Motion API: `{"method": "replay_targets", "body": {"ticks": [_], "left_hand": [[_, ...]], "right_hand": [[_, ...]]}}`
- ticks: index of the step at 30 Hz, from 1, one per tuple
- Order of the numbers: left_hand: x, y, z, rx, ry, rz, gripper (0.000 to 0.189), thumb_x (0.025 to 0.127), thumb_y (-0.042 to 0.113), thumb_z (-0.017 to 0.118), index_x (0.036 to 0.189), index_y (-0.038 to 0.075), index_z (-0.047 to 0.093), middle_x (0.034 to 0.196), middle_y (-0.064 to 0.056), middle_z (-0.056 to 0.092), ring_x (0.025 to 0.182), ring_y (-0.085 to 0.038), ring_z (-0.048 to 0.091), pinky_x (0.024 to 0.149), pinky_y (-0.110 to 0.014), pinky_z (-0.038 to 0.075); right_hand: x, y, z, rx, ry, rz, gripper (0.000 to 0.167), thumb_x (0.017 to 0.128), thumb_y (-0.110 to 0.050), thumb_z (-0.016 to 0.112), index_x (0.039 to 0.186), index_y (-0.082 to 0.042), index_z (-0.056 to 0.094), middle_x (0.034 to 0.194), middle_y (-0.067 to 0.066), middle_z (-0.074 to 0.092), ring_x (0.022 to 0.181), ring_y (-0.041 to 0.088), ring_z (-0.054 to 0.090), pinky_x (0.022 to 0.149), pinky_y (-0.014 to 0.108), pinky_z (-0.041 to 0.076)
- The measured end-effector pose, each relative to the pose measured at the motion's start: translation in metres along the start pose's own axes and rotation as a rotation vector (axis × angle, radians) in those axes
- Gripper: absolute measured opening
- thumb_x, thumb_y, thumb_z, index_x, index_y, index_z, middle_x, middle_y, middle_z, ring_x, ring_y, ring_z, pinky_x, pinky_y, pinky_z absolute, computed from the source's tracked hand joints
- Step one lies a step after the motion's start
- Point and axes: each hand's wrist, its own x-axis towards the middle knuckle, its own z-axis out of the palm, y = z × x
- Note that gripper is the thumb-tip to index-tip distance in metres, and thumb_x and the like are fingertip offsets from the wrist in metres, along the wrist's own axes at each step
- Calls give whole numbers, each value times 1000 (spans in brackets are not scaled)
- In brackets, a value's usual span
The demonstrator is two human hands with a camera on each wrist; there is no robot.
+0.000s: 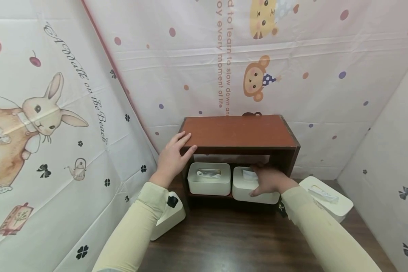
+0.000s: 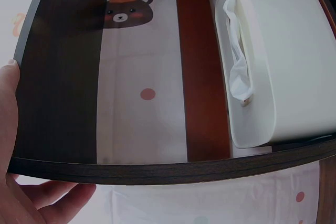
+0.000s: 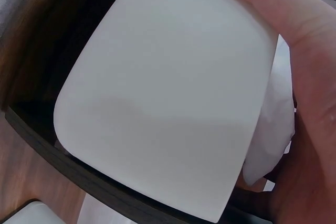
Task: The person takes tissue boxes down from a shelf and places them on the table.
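Note:
A small brown shelf [image 1: 238, 132] stands against the back curtain. My left hand [image 1: 171, 160] rests on its top left corner, fingers spread over the upper board and side. Inside sit two white tissue boxes side by side. The left tissue box [image 1: 209, 187] lies flat on the lower board, a tissue in its slot. My right hand [image 1: 272, 179] grips the right tissue box [image 1: 239, 192], thumb on the front face and the other fingers over the top, mostly hidden. In the right wrist view this box [image 3: 168, 87] sits slightly tilted, close to the shelf's dark edge.
Another white tissue box [image 1: 326, 196] is to the right of the shelf, near the right curtain. A white box [image 1: 171, 219] on the floor at left is partly covered by my left sleeve. Dark wooden floor [image 1: 231, 241] lies in front; printed curtains [image 1: 105, 94] surround the spot.

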Motion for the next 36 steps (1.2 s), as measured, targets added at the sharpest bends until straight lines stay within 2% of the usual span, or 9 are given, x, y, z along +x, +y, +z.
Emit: {"method": "replay_targets", "body": {"ticks": [8,18,25,36], "left_hand": [[-1,0,-2,-6,-1,-3,68,107,62,64,164,26,56,170,-1,48,153,-33,48,117,-59,46],[-2,-2,0,-10,7,-3,67,106,61,66,163,26,57,169,-2,49,153,-34,49,116,-60,46],[-2,-2,-1,-10,6,-3,66,107,61,65,163,26,58,169,-1,50,153,-33,49,117,-60,46],[0,0,1,-16,11,4,66,107,61,65,163,26,58,169,-2,50,152,-34,50,117,-60,46]], "right_hand": [[-6,-8,2,-33,8,0,111,71,-61,97,154,1,57,155,26,54,130,48,61,104,60,54],[-10,-13,3,-41,0,18,112,70,-62,97,154,1,57,157,27,53,132,46,61,103,61,55],[-15,-16,5,-41,11,27,114,71,-67,94,155,0,57,159,27,52,139,54,54,99,68,54],[-21,-18,7,-81,73,23,110,70,-68,94,150,-1,61,148,22,60,130,51,60,90,69,57]]}}
